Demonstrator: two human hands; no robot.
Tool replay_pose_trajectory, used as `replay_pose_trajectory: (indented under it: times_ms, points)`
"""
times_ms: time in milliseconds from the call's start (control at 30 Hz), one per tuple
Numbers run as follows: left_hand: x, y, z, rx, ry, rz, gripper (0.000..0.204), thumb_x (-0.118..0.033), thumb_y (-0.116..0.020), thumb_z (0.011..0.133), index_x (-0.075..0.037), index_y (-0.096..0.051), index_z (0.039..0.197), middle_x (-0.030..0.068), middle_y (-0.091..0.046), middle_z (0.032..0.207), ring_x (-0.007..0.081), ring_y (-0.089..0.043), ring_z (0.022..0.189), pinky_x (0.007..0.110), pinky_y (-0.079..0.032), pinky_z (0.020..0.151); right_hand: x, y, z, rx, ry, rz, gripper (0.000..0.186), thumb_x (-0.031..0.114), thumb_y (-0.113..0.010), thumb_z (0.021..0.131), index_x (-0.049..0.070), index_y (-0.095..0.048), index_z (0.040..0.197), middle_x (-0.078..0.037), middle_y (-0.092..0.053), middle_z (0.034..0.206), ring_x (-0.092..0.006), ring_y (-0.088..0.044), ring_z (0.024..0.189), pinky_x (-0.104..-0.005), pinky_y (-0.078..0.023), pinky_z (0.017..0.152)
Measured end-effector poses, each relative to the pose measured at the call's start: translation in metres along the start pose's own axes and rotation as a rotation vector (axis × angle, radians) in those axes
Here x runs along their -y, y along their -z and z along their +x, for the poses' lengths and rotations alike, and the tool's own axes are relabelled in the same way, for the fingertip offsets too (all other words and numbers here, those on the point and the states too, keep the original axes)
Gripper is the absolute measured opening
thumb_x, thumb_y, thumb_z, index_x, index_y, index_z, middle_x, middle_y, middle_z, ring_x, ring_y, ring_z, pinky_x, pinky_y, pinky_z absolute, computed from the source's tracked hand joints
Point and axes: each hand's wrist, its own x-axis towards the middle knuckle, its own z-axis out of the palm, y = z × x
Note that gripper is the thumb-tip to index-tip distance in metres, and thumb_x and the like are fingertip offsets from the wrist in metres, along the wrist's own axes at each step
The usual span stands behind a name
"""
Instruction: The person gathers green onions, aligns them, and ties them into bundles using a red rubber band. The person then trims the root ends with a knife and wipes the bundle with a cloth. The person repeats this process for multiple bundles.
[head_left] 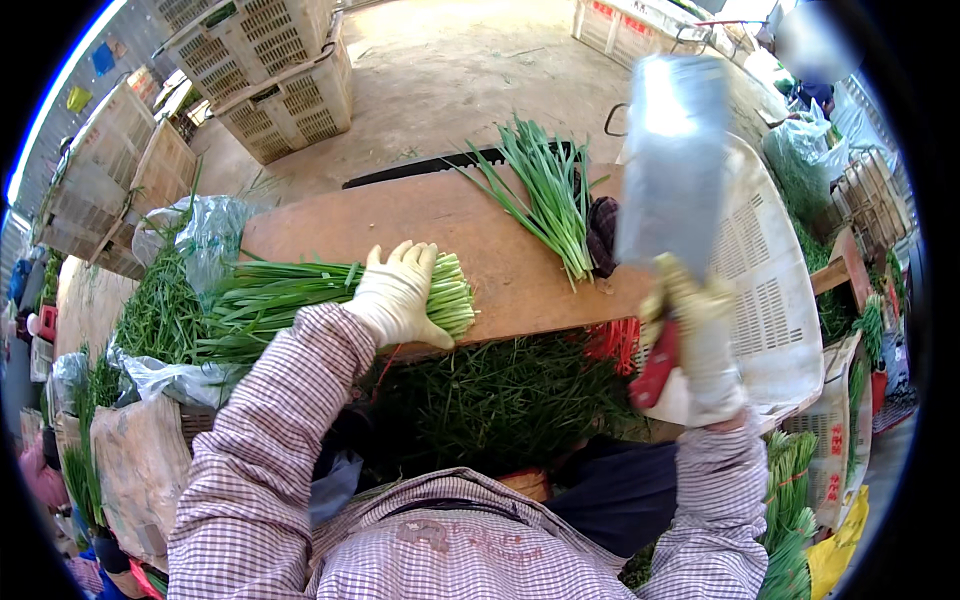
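Two gloved hands, left hand point(398, 295) pressing chive bundle point(300, 295) (flat), right hand point(700, 345) gripping raised cleaver point(672, 160)

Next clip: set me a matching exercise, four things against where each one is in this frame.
Things:
1. cleaver
2. bundle of green stalks
3. loose green stalks
4. white basket

Places:
A. lying under the left hand on the wooden board
B. lying untouched at the board's far edge
C. raised in the right hand
D. at the board's right end

Pairs: 1-C, 2-A, 3-B, 4-D
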Motion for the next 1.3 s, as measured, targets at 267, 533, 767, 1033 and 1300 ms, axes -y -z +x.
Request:
replay_pose_trajectory:
  times_ms: [267,533,767,1033,1300]
  points:
    - [-0.021,-0.022,-0.006,-0.132,0.062,-0.021,0.119,-0.054,-0.081,0.049,-0.001,-0.023,0.138,0.0166,-0.041,0.133,0.0301,-0.037,0.126,0.046,-0.026,0.105,-0.065,-0.042,-0.03,0.467,-0.48,-0.344,0.023,0.023,-0.051,0.092,0.0,-0.055,0.098,-0.004,-0.054,0.058,-0.0125,-0.053,0.044,-0.0274,-0.046,0.043]
    - [-0.016,-0.023,0.007,-0.157,0.065,-0.036,0.103,-0.054,-0.08,0.05,-0.004,-0.036,0.128,0.0138,-0.052,0.119,0.0275,-0.05,0.111,0.045,-0.035,0.094,-0.063,-0.05,-0.037,0.579,-0.622,-0.38,0.024,0.021,-0.049,0.093,0.0,-0.053,0.101,-0.004,-0.053,0.059,-0.0126,-0.051,0.043,-0.0272,-0.046,0.043]
    - [-0.013,-0.028,0.008,-0.205,0.027,-0.046,0.097,-0.057,-0.078,0.051,-0.005,-0.042,0.124,0.0113,-0.055,0.111,0.0277,-0.053,0.105,0.043,-0.038,0.09,-0.079,-0.064,-0.016,0.636,-0.658,-0.364,0.022,0.019,-0.046,0.093,0.0,-0.051,0.101,-0.006,-0.054,0.06,-0.0139,-0.053,0.042,-0.0265,-0.043,0.039]
    - [-0.01,-0.031,0.013,-0.176,0.012,-0.022,0.093,-0.06,-0.075,0.053,-0.005,-0.043,0.121,0.011,-0.058,0.103,0.0264,-0.056,0.098,0.041,-0.039,0.087,-0.097,-0.098,0.011,0.61,-0.594,-0.27,0.018,0.014,-0.048,0.089,-0.003,-0.052,0.091,-0.009,-0.055,0.056,-0.019,-0.053,0.039,-0.0298,-0.044,0.037]
    - [-0.008,-0.028,0.014,-0.142,0.02,-0.054,0.091,-0.062,-0.075,0.054,-0.003,-0.045,0.117,0.0104,-0.059,0.102,0.0253,-0.057,0.097,0.046,-0.041,0.086,-0.106,-0.109,0.005,0.594,-0.54,-0.304,0.028,0.019,-0.042,0.089,-0.005,-0.055,0.083,-0.013,-0.056,0.056,-0.0244,-0.057,0.041,-0.0349,-0.047,0.042]
